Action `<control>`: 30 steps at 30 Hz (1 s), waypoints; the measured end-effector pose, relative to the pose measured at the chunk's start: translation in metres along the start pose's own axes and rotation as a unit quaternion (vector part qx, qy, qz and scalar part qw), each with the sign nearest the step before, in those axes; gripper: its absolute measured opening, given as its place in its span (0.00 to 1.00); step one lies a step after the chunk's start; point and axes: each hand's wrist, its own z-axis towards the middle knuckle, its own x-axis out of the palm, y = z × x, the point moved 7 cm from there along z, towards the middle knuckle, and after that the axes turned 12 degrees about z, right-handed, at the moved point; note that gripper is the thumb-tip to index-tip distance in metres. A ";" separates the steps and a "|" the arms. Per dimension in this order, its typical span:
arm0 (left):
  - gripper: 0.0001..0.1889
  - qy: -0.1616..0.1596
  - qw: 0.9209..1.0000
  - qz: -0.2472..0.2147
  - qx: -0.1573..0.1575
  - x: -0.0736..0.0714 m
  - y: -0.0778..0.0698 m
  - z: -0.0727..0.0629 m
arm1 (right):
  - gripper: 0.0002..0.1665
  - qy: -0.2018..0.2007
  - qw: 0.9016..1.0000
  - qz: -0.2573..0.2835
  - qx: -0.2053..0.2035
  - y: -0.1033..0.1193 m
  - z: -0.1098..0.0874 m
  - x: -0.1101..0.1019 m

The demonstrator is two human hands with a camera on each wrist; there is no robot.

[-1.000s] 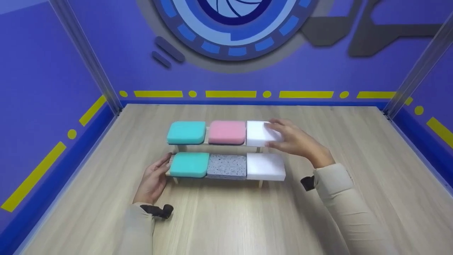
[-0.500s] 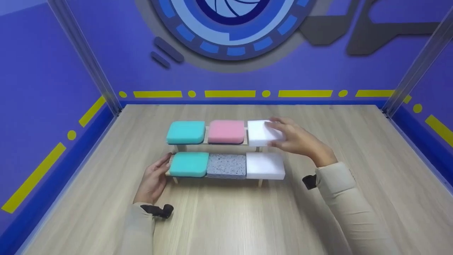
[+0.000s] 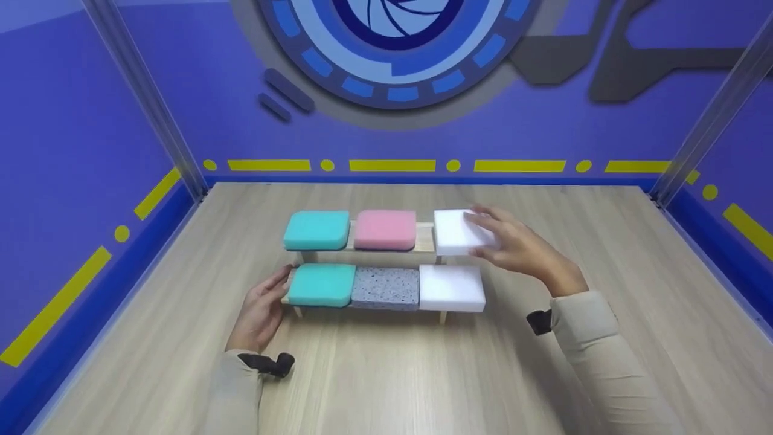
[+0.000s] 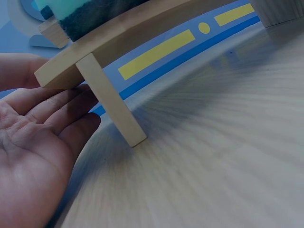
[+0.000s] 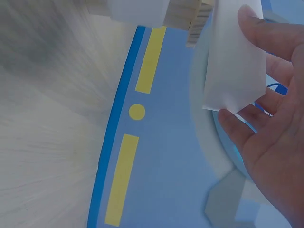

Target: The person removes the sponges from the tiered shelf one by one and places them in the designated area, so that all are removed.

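A two-tier wooden rack (image 3: 425, 236) stands on the table. My left hand (image 3: 261, 307) holds the left end of its lower plank (image 4: 123, 35), thumb at the plank's end and fingers beneath, beside a short leg. My right hand (image 3: 513, 241) grips a white melamine sponge (image 3: 454, 232) by its right side, at the right end of the upper tier. A strip of bare plank shows between that sponge and the pink sponge (image 3: 385, 229). In the right wrist view, thumb and fingers span the white block (image 5: 236, 57).
A teal sponge (image 3: 317, 230) lies at the upper left. Along the lower tier sit another teal sponge (image 3: 322, 284), a speckled grey block (image 3: 385, 288) and a second white sponge (image 3: 452, 288). Blue-purple panels (image 3: 181, 133) enclose the table (image 3: 386, 374) at the back and sides.
My right hand has shifted right with the upper white sponge, widening the gap to the pink one. The left hand stays on the rack.
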 end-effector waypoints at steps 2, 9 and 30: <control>0.30 0.006 1.000 0.005 0.006 0.000 0.000 0.000 | 0.36 -0.007 1.000 0.005 -0.002 -0.003 -0.003 -0.001; 0.30 0.006 1.000 0.002 0.000 0.000 0.002 -0.002 | 0.37 -0.011 1.000 0.021 0.016 -0.015 -0.012 -0.006; 0.29 0.004 1.000 0.002 -0.008 -0.001 0.001 0.000 | 0.38 -0.047 0.998 0.019 0.030 -0.048 -0.033 -0.017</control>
